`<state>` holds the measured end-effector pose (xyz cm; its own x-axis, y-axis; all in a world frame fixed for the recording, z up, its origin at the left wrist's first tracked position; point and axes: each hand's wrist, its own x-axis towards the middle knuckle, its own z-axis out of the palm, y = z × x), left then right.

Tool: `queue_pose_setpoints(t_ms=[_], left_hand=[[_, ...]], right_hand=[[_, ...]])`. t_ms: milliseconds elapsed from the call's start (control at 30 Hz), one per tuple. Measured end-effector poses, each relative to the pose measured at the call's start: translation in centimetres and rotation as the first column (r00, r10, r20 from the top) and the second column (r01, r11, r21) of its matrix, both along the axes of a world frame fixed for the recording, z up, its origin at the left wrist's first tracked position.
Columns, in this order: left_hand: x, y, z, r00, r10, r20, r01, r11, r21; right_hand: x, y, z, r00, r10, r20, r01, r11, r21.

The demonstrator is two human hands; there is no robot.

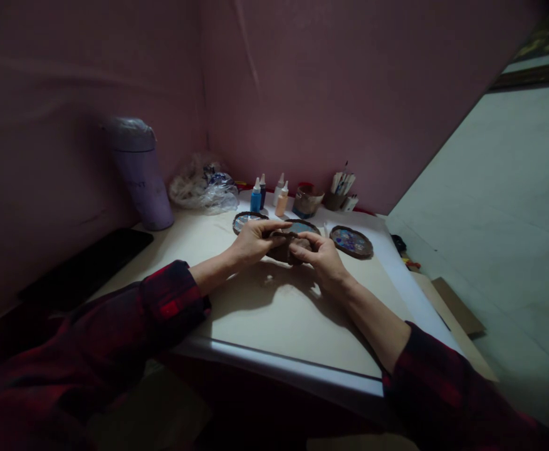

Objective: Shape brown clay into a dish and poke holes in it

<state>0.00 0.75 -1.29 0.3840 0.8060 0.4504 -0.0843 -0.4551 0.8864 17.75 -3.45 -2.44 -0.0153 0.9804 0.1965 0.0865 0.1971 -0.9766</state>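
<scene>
A brown, clay-like piece (pixel 281 252) is held up over the table's middle. My left hand (pixel 252 241) grips its left and upper edge between thumb and fingers. On its right side, my right hand (pixel 320 255) pinches it, thumb across the near face. Just behind my hands lie a brown-rimmed dish with a grey-blue inside (pixel 305 227) and another brown-rimmed dish (pixel 244 219), both partly covered. To the right sits a brown-rimmed dish with blue and purple patches (pixel 351 242). Small pale crumbs (pixel 269 280) lie on the tabletop below the piece.
Small dropper bottles, blue (pixel 255 199) and orange (pixel 281 202) among them, stand behind the dishes. Near them are a murky jar (pixel 308 202) and a pen holder (pixel 335 200). A purple tumbler (pixel 145 181), plastic bag (pixel 203 191) and dark flat object (pixel 89 263) are at left.
</scene>
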Motion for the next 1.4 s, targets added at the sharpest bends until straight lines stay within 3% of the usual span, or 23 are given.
queue_pose_setpoints(t_ms=[267, 600, 1100, 1267, 1400], left_hand=[[-0.24, 0.12, 0.0, 0.997, -0.059, -0.049, 0.06, 0.998, 0.034], [-0.12, 0.55, -0.66, 0.997, -0.015, -0.08, 0.022, 0.995, 0.095], [-0.12, 0.22, -0.13, 0.997, -0.01, -0.08, 0.013, 0.999, 0.037], [-0.33, 0.2, 0.22, 0.997, 0.081, 0.013, -0.081, 0.997, -0.006], [-0.31, 0.25, 0.06, 0.995, 0.073, 0.066, -0.067, 0.993, -0.093]], right_hand=[[-0.12, -0.07, 0.04, 1.0, 0.028, 0.005, -0.028, 1.0, 0.001], [-0.03, -0.06, -0.02, 0.999, 0.022, 0.043, -0.023, 1.0, 0.012], [-0.26, -0.47, 0.52, 0.999, -0.015, -0.035, 0.015, 1.0, -0.018], [-0.39, -0.41, 0.78, 0.996, 0.037, -0.084, -0.035, 0.999, 0.023], [-0.4, -0.24, 0.64, 0.998, 0.032, -0.046, -0.032, 0.999, -0.008]])
